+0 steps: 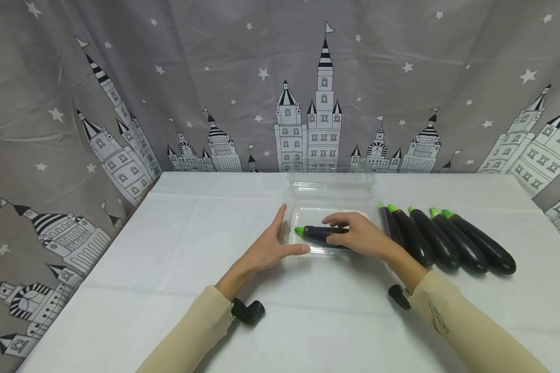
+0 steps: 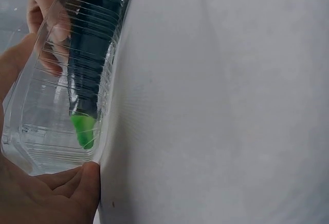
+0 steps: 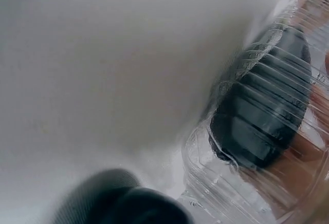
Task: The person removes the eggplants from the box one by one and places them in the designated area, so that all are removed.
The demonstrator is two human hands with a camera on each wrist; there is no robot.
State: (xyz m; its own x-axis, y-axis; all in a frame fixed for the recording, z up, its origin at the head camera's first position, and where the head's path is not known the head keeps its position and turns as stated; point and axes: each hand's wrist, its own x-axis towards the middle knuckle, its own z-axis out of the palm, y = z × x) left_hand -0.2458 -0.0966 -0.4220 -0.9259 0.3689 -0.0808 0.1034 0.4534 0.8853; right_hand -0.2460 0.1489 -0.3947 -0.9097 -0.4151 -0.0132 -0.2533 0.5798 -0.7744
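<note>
A clear plastic clamshell container (image 1: 297,248) stands on the table, its lid (image 1: 331,178) raised at the back. Inside it, a dark eggplant (image 1: 317,233) with a green cap lies crosswise near the front wall, cap to the left. My left hand (image 1: 266,248) is spread around the container's front left corner, thumb along the front and fingers by the left side; its fingertips touch the rim in the left wrist view. Over the eggplant's right part is my right hand (image 1: 361,235), fingers loosely bent and thumb above the skin. Through the ribbed wall the right wrist view shows the eggplant's rounded end (image 3: 257,111).
Several more eggplants (image 1: 434,238) lie side by side at a slant, right of the container, green caps away from me. The leftmost sits close to the container wall. A white cloth (image 1: 191,233) covers the table; behind hangs a grey curtain (image 1: 242,62) with castles and stars.
</note>
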